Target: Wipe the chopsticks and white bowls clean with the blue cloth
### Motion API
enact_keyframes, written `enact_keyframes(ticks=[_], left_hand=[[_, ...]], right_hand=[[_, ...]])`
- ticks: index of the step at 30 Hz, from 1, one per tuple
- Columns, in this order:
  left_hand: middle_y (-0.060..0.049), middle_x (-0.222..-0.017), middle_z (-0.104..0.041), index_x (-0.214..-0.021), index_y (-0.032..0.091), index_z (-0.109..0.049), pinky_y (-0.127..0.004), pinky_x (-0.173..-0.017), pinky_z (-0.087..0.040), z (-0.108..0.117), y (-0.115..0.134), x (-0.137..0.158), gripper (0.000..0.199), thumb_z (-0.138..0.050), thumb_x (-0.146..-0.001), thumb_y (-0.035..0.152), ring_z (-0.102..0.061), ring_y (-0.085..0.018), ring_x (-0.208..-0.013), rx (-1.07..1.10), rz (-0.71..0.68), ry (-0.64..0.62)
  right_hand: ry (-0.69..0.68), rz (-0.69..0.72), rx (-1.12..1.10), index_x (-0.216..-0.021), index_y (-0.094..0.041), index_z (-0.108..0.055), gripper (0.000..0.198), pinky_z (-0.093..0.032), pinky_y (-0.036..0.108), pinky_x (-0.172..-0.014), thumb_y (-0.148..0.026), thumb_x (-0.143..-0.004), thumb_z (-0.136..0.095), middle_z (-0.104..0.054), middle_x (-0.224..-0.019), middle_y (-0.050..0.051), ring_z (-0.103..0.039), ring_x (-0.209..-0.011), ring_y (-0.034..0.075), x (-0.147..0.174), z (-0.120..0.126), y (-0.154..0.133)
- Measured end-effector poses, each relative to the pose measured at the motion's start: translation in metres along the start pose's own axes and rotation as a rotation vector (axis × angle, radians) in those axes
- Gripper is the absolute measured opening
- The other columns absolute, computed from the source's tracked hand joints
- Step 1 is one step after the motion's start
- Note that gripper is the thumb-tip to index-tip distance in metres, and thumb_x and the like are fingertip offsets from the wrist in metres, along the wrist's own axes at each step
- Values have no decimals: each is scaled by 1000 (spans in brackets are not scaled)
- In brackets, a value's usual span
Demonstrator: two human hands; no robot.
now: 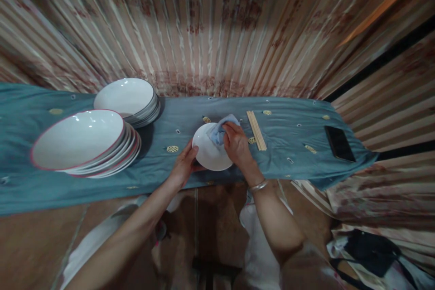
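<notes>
Our half-curled left hand point(185, 159) grips a white plate point(212, 157) at nine o'clock; our nearly closed right hand point(237, 141) pinches a blue cloth point(218, 132) at one o'clock.

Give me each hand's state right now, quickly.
Left hand: closed on the near-left edge of the white dish, thumb at the rim.
Right hand: closed, holding the light blue cloth against the dish.
</notes>
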State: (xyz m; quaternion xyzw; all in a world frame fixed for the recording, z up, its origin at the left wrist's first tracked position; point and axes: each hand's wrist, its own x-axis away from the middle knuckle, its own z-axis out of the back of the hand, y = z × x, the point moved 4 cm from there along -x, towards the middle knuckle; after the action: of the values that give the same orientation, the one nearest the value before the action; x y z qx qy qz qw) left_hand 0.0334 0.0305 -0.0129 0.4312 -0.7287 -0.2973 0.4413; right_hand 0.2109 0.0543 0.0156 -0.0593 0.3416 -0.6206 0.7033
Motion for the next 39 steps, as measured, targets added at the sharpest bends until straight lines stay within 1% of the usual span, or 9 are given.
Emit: enact_keyframes(ticks=[3, 6, 10, 13, 18, 27, 30, 33, 39], left_hand=[[-8, -131, -62, -134, 27, -56, -37, -72, -63, -1, 0, 1, 62, -74, -74, 36, -63, -28, -108, 13, -3, 11], [-7, -134, -61, -133, 28, -57, -37, -73, -63, -1, 0, 1, 62, -74, -74, 36, -62, -29, -112, 18, -9, 6], [-7, -137, -59, -135, 29, -55, -38, -73, -63, -1, -1, 0, 64, -74, -74, 37, -62, -30, -113, 14, -16, -15], [-6, -138, -58, -134, 30, -55, -39, -73, -63, 0, -2, -1, 63, -74, -75, 37, -63, -29, -111, 19, -22, -26], [-6, -134, -61, -133, 29, -56, -41, -74, -63, 0, -3, -1, 60, -73, -76, 36, -63, -29, -110, 36, -22, -29], [-6, -123, -66, -126, 24, -60, -38, -73, -63, -1, -4, 0, 54, -73, -75, 34, -64, -27, -107, 39, -22, -15], [-7, -116, -68, -127, 24, -58, -38, -71, -62, 0, -4, 0, 57, -74, -74, 36, -64, -28, -107, 17, -30, -17], [-8, -108, -69, -125, 23, -59, -38, -71, -61, 1, -5, 1, 59, -77, -71, 40, -64, -29, -104, -6, -31, -24], [-8, -111, -68, -125, 22, -60, -40, -76, -60, 1, -4, 2, 67, -82, -64, 39, -66, -27, -99, -18, -55, -75]], right_hand=[[-29, -8, -54, -120, -15, -60, 37, -37, 50, -110, -12, -90, -39, -58, -128, 18, -50, -122, 29, -3, -3, -3], [-57, -2, -92, -123, -16, -59, 40, -34, 50, -112, -11, -89, -40, -56, -131, 16, -48, -125, 29, -6, -7, -7], [-60, 54, -72, -125, -16, -59, 43, -34, 46, -113, -9, -88, -40, -56, -132, 13, -47, -126, 26, -10, -12, -13], [-78, 91, -69, -127, -14, -58, 44, -33, 42, -114, -9, -88, -39, -55, -134, 13, -45, -128, 25, -12, -16, -19], [-121, 151, -154, -130, -17, -57, 46, -32, 44, -115, -10, -89, -39, -53, -138, 11, -43, -131, 25, -11, -22, -31], [-169, 217, -358, -125, -23, -62, 38, -35, 40, -114, -17, -94, -41, -55, -137, 8, -46, -131, 20, 1, -29, -46], [-196, 218, -437, -123, -21, -64, 37, -37, 37, -113, -19, -95, -41, -55, -138, 9, -49, -130, 19, 7, -30, -47], [-232, 211, -483, -121, -22, -66, 35, -37, 35, -112, -19, -94, -43, -57, -137, 8, -51, -129, 17, 11, -30, -48], [-336, 211, -588, -112, -23, -70, 30, -42, 33, -107, -19, -93, -47, -62, -128, 5, -56, -122, 17, 18, -18, -55]])
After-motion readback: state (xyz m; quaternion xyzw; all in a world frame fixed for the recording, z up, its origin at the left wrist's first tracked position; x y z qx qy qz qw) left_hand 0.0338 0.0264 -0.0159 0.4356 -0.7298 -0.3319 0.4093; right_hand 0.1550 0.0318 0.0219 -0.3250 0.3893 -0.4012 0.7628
